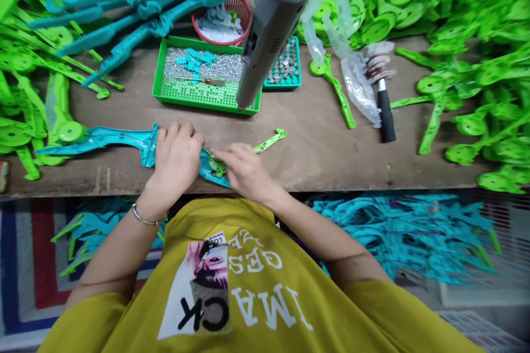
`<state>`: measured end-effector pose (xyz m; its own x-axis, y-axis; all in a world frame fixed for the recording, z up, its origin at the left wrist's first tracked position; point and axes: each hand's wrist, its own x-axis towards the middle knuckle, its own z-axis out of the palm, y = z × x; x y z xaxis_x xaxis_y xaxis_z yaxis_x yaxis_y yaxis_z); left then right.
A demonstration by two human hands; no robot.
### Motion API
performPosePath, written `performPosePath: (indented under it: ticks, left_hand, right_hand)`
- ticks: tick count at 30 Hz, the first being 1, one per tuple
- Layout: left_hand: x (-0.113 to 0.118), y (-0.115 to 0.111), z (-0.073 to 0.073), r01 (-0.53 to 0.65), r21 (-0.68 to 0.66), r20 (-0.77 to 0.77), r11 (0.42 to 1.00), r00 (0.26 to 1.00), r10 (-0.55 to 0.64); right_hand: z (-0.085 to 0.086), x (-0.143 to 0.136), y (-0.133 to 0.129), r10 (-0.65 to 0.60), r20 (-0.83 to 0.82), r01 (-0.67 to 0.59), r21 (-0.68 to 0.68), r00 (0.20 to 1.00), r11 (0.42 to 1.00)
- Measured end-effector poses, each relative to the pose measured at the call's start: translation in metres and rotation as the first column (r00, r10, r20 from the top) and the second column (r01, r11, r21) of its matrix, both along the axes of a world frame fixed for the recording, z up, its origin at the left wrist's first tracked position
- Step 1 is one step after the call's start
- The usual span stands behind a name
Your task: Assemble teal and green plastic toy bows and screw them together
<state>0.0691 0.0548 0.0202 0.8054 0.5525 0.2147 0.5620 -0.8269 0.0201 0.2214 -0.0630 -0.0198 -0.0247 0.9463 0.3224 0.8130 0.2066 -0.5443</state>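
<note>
A long blue plastic piece (116, 138) lies along the near side of a brown table (323, 154), under the hands of a worker in a mustard T-shirt (248, 287). The left hand (179, 149), a silver bracelet (143, 216) at its wrist, curls over the middle of the blue piece, holding it down. The right hand (248, 171) stretches its fingers to a green part (216, 166) at the blue piece's right end; with the tips overlapping, it cannot be told whether they pinch or merely press. A slim green strip (271, 140) juts out past that end. Beyond the blue piece sit a green tray (207, 100) of small silver metal pieces, a teal tray (284, 87) and, farther back, a red basket (221, 41). A gray cylindrical tool (269, 27) hangs in front of the trays. Well right of the blue piece lies a black-handled tool (386, 113), its head wrapped, beside a clear plastic bag (358, 91). Green plastic parts (464, 88) heap up on both sides of the blue piece.
</note>
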Motion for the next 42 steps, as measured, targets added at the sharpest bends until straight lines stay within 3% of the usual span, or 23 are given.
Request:
performPosePath:
  ticks: [3, 6, 10, 16, 21, 25, 31, 37, 39, 42]
  left_hand:
    - [-0.005, -0.014, -0.003, 0.022, -0.105, 0.180, 0.994, 0.984, -0.002]
    - [0.001, -0.034, -0.014, 0.188, -0.207, 0.370, 0.960, 0.924, -0.101]
    - [0.011, -0.054, -0.037, 0.334, -0.299, 0.341, 0.894, 0.912, -0.227]
    - [0.012, -0.055, -0.054, 0.326, -0.285, 0.260, 0.901, 0.931, -0.254]
    - [0.013, -0.056, -0.055, 0.339, -0.218, 0.280, 0.915, 0.920, -0.274]
    - [0.013, -0.056, -0.054, 0.326, -0.234, 0.291, 0.916, 0.922, -0.254]
    - [0.012, -0.054, -0.055, 0.329, -0.225, 0.311, 0.917, 0.916, -0.253]
    - [0.009, -0.057, -0.050, 0.320, -0.112, 0.323, 0.941, 0.907, -0.270]
    - [0.003, -0.060, -0.050, 0.295, -0.056, 0.381, 0.954, 0.890, -0.253]
    - [-0.011, -0.064, -0.056, 0.230, 0.029, 0.490, 0.973, 0.845, -0.215]
  right_hand:
    - [0.005, 0.037, -0.016, -0.216, -0.056, 0.221, 0.099, 0.975, 0.970]
    - [0.001, 0.059, -0.034, -0.341, 0.001, 0.338, 0.118, 0.940, 0.934]
    - [-0.015, 0.059, -0.049, -0.271, 0.082, 0.252, 0.186, 0.959, 0.950]
    - [-0.033, 0.053, -0.050, -0.233, 0.098, 0.212, 0.192, 0.967, 0.958]
    - [-0.026, 0.056, -0.048, -0.201, 0.168, 0.173, 0.167, 0.965, 0.971]
    - [-0.006, 0.075, -0.045, -0.187, 0.061, 0.180, 0.109, 0.980, 0.978]
    - [0.025, 0.142, -0.029, -0.486, 0.069, 0.482, 0.062, 0.871, 0.874]
    - [0.032, 0.198, -0.003, -0.531, 0.116, 0.538, -0.029, 0.839, 0.843]
    - [0.035, 0.219, 0.009, -0.590, 0.144, 0.603, -0.075, 0.794, 0.794]
    - [0.044, 0.253, 0.026, -0.707, 0.195, 0.733, -0.138, 0.680, 0.666]
